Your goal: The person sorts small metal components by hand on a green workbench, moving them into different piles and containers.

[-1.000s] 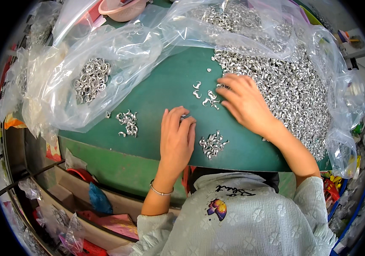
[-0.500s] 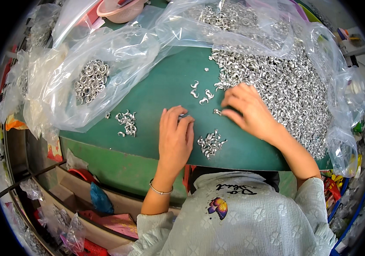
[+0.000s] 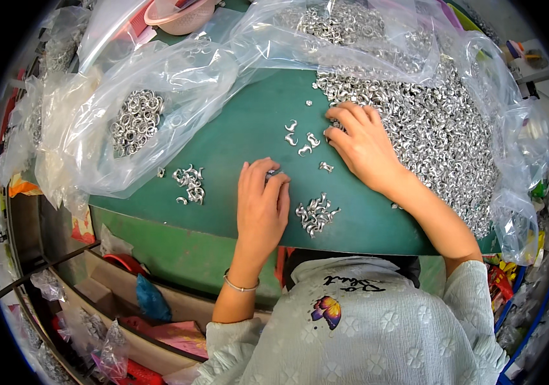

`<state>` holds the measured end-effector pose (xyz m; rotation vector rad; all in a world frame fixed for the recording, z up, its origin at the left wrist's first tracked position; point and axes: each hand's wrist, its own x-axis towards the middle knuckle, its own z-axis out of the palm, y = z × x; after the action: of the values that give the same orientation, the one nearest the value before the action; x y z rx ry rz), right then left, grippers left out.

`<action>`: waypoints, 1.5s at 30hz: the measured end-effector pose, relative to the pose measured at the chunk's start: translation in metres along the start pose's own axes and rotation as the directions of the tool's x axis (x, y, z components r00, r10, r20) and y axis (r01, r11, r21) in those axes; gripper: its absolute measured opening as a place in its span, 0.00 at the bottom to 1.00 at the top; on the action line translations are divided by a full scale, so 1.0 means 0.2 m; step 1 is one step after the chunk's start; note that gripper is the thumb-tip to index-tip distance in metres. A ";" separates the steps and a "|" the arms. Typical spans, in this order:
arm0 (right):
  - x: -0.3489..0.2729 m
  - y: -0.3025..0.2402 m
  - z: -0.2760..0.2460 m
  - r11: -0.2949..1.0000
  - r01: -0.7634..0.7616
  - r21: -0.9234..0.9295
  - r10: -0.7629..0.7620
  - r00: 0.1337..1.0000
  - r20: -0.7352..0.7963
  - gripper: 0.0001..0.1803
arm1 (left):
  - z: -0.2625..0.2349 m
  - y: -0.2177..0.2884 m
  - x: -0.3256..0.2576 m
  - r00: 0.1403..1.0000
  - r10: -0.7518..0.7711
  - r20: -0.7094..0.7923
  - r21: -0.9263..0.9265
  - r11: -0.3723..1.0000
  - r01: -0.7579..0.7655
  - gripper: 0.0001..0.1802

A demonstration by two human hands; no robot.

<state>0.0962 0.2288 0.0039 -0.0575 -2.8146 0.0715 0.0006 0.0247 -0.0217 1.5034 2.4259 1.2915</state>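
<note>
A large heap of small curved silver metal pieces (image 3: 444,141) covers the right side of the green tabletop (image 3: 236,128). My right hand (image 3: 366,144) is at the heap's left edge, its bent fingers and thumb apart around pieces there. Low over the table in the middle, my left hand (image 3: 263,202) is curled, with a bit of silver metal piece (image 3: 273,172) showing between its fingers; the rest is hidden. Between the hands lie a small cluster of curved pieces (image 3: 316,215) and a single piece (image 3: 326,167). Several loose pieces (image 3: 305,149) lie farther back.
Another group of pieces (image 3: 190,184) lies on the left. Clear plastic sheeting (image 3: 213,70) borders the table, with silver rings (image 3: 137,122) in it at left. A pink basket (image 3: 181,16) stands at the back. Below the table's left edge is a compartmented drawer (image 3: 104,282).
My right hand has moved away from the single piece, up and slightly left to the heap's edge. My left hand has stayed nearly still.
</note>
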 end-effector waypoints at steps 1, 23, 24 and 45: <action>0.00 0.00 0.00 1.000 0.003 -0.004 -0.003 1.000 -0.003 0.07 | 0.00 0.00 0.00 1.000 0.002 0.001 -0.002 1.000 -0.002 0.09; -0.09 -0.05 -0.10 0.961 -0.149 0.234 0.145 0.989 0.034 0.09 | 0.00 0.00 0.00 1.000 0.006 -0.006 -0.002 1.000 -0.006 0.09; -0.09 -0.05 -0.08 0.978 -0.135 0.156 0.134 0.991 0.016 0.09 | 0.00 0.00 0.00 1.000 0.011 -0.007 -0.006 1.000 -0.011 0.09; -0.11 -0.09 -0.05 0.982 -0.145 0.120 0.147 0.989 -0.001 0.06 | 0.00 0.00 0.00 1.000 -0.008 -0.008 -0.021 1.000 0.008 0.07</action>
<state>0.1201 0.2108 0.0073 -0.2359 -2.7856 0.2730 0.0001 0.0250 -0.0217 1.4843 2.4128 1.3207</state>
